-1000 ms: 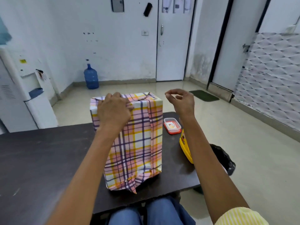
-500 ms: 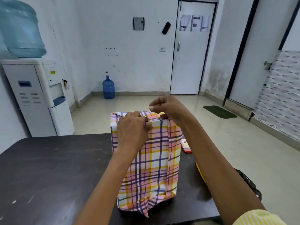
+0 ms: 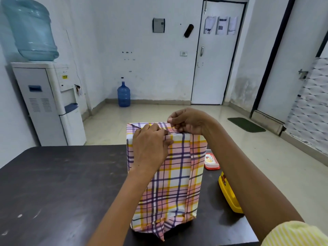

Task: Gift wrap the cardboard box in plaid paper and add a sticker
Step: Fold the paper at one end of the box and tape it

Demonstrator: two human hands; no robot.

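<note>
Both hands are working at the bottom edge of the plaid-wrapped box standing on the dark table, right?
Not the bottom: the head view shows the left hand and right hand at the top edge of the plaid-wrapped box standing on the dark table.

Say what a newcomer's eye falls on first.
First the tall box wrapped in pink, yellow and purple plaid paper, upright on the dark table, with the left hand gripping its top edge and the right hand pinching the top fold. Then the white water dispenser at far left.
</note>
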